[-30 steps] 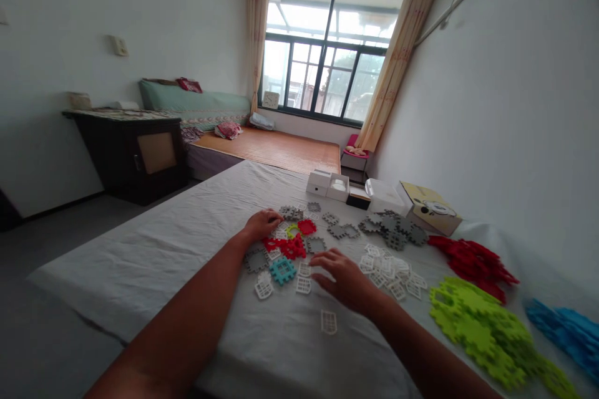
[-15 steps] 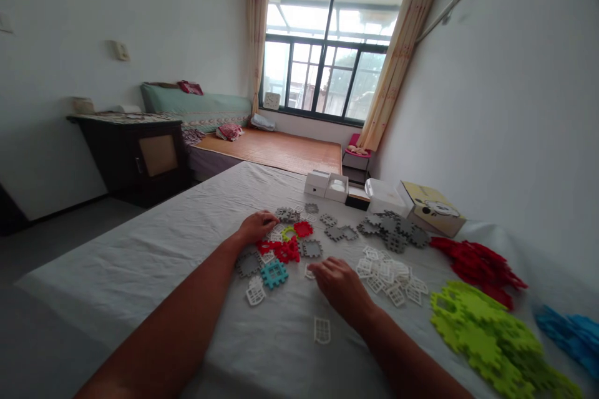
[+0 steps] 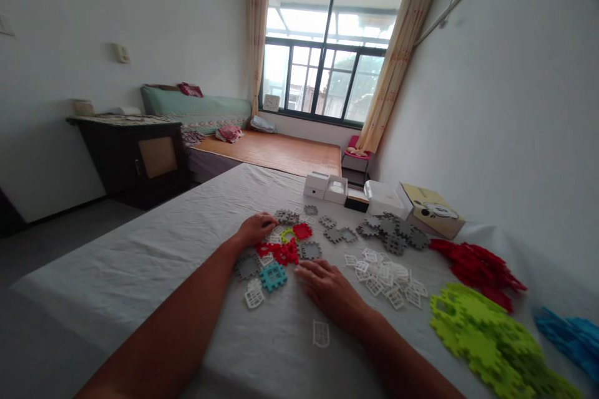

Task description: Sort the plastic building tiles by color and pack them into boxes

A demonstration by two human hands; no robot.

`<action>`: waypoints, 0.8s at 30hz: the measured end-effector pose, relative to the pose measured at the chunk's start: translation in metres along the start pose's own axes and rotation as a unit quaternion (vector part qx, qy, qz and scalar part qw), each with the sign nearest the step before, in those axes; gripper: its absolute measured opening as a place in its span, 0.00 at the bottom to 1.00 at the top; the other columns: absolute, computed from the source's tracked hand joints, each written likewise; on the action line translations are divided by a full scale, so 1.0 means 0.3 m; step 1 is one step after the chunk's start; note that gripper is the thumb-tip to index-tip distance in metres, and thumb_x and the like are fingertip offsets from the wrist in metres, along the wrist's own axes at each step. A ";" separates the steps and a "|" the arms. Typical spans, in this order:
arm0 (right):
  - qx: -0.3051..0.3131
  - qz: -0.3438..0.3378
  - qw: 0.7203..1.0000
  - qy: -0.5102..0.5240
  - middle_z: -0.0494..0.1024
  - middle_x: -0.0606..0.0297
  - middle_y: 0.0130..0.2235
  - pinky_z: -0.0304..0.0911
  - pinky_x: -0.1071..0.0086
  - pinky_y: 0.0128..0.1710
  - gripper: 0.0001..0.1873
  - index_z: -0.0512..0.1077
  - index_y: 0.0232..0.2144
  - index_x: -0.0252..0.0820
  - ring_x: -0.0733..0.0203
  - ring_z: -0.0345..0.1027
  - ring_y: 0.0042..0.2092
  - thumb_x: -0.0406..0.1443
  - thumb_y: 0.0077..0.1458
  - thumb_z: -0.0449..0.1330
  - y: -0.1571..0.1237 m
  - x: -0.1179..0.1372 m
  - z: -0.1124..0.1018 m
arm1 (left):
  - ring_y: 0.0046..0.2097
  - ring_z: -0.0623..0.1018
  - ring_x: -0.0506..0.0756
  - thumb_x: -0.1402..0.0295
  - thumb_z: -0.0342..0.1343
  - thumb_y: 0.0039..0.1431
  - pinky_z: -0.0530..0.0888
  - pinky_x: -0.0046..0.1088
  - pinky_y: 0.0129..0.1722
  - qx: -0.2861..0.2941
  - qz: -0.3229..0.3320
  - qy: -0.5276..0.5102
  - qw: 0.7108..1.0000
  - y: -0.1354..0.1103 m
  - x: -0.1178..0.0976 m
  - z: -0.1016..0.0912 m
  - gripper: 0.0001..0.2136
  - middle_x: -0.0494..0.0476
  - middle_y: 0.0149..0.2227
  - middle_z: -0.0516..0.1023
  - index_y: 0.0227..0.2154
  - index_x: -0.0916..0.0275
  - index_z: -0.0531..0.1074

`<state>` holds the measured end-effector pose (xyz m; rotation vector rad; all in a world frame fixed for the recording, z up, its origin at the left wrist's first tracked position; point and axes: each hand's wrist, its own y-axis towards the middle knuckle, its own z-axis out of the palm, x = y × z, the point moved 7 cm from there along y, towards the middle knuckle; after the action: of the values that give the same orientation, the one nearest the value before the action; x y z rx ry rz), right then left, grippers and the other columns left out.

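Note:
My left hand [image 3: 256,228] rests on the sheet at the left edge of a small mixed heap, its fingers curled in. Whether a piece lies under the fingertips is hidden. Touching distance away are grey notched plates [image 3: 286,217] and white window pieces. My right hand [image 3: 331,290] lies low over the sheet, open, fingers stretched left towards red notched pieces [image 3: 285,252]. Just beyond those fingers is a grey square frame [image 3: 309,250]. A teal frame [image 3: 273,276] and a white window piece [image 3: 254,294] lie left of the right hand.
White window pieces [image 3: 386,274] are piled to the right, grey plates [image 3: 393,230] behind them. Red [image 3: 477,268], lime green [image 3: 491,336] and blue [image 3: 571,336] piles lie farther right. Boxes [image 3: 430,209] line the back. One white piece [image 3: 321,333] lies near the front.
My right hand has shifted left and its fingers have spread out. The white window piece at its fingertips is gone from there; one more lies at the left of the white pile.

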<state>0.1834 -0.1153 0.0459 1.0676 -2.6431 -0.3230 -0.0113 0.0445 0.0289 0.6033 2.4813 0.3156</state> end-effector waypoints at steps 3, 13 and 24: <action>0.016 -0.012 1.000 0.003 0.72 0.67 0.50 0.59 0.65 0.50 0.14 0.68 0.47 0.50 0.59 0.61 0.51 0.38 0.59 0.53 0.016 0.013 0.018 | 0.43 0.75 0.53 0.63 0.48 0.54 0.68 0.23 0.45 0.003 0.003 0.000 1.000 -0.001 0.000 0.002 0.13 0.52 0.40 0.77 0.35 0.57 0.77; 0.021 0.045 0.997 -0.061 0.76 0.63 0.38 0.62 0.70 0.44 0.11 0.71 0.39 0.44 0.61 0.65 0.43 0.30 0.57 0.51 0.001 -0.022 -0.019 | 0.43 0.75 0.53 0.63 0.47 0.54 0.68 0.23 0.46 0.009 0.002 -0.003 1.000 0.000 0.005 0.005 0.14 0.53 0.41 0.77 0.35 0.57 0.77; -0.079 0.192 0.969 -0.132 0.74 0.59 0.42 0.58 0.63 0.46 0.12 0.73 0.37 0.44 0.54 0.62 0.48 0.29 0.55 0.52 -0.068 -0.225 -0.136 | 0.43 0.75 0.53 0.62 0.48 0.53 0.68 0.23 0.46 0.007 -0.013 -0.003 1.000 -0.002 0.002 -0.002 0.14 0.52 0.41 0.77 0.35 0.56 0.77</action>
<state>0.2566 -0.0863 0.0668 0.4740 -2.9168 -0.6142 -0.0122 0.0443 0.0291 0.5753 2.4865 0.2862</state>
